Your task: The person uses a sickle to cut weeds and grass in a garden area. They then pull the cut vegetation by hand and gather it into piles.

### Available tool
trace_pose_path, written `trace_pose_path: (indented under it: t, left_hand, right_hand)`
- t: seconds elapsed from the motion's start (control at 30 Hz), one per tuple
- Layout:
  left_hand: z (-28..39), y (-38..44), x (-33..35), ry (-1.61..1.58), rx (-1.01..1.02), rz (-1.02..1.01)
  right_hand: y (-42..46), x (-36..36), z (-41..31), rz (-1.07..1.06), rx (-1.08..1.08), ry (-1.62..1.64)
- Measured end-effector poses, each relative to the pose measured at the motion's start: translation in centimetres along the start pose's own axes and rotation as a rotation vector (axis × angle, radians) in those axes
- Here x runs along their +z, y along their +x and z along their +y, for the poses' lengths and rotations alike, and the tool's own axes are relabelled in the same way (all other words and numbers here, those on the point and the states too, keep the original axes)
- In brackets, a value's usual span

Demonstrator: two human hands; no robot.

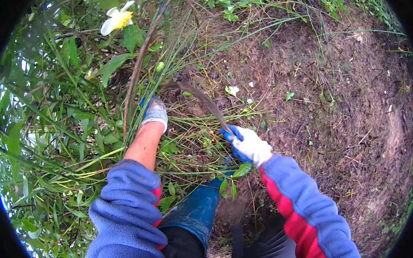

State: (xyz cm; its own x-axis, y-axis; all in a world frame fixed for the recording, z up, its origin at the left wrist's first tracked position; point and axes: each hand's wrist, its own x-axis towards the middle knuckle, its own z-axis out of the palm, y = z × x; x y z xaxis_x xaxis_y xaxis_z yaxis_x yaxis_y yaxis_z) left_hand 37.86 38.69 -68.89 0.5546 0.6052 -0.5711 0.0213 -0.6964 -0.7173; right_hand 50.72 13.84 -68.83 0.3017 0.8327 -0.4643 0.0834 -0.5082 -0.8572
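My right hand (pixel 248 144), in a white and blue work glove, grips a sickle; its handle is hidden in the fist. The curved, dirty blade (pixel 205 98) arcs up and left, its tip end close to green grass stems (pixel 170 66). My left hand (pixel 155 112), in a similar glove, is closed around a bunch of these long stems beside a thin brown branch (pixel 135 69). Leaves and stems partly cover its fingers. Cut or flattened grass (pixel 189 130) lies between the two hands.
A leafy shrub (pixel 51 112) fills the left side, with a white flower (pixel 117 19) at the top. Bare brown soil (pixel 334 97) slopes along the right. Below my hands is my blue rubber boot (pixel 193 203), beside a small leafy sprig (pixel 233 181).
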Motion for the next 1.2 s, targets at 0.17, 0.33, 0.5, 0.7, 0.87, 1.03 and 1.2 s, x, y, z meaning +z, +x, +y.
trace_pose_path:
  t: [0.17, 0.33, 0.5, 0.7, 0.87, 1.03, 1.2]
  left_hand:
    - [0.1, -0.4, 0.9, 0.001, 0.053, 0.023]
    - [-0.5, 0.2, 0.8, -0.065, 0.021, 0.045]
    - [-1.3, -1.9, 0.3, -0.249, 0.041, -0.192]
    - [0.7, -1.4, 2.0, -0.059, 0.005, 0.132]
    - [0.5, -0.1, 5.8, -0.184, -0.061, 0.133]
    - [1.7, -4.9, 1.2, -0.415, 0.180, -0.034]
    - [3.9, -8.9, 2.0, -0.441, 0.211, 0.060]
  right_hand:
    - [3.8, 2.2, -4.9, -0.047, -0.054, -0.491]
    - [4.0, 2.7, -5.2, -0.014, -0.085, -0.573]
    - [-1.1, 3.1, -5.5, -0.050, 0.032, -0.431]
    - [3.6, 2.5, -6.5, -0.090, -0.063, -0.597]
    - [1.7, 3.5, -6.1, -0.098, -0.127, -0.442]
    - [-18.2, -5.5, 1.2, 0.083, 0.325, -0.309]
    - [-14.8, -4.9, 0.0, 0.091, 0.157, -0.089]
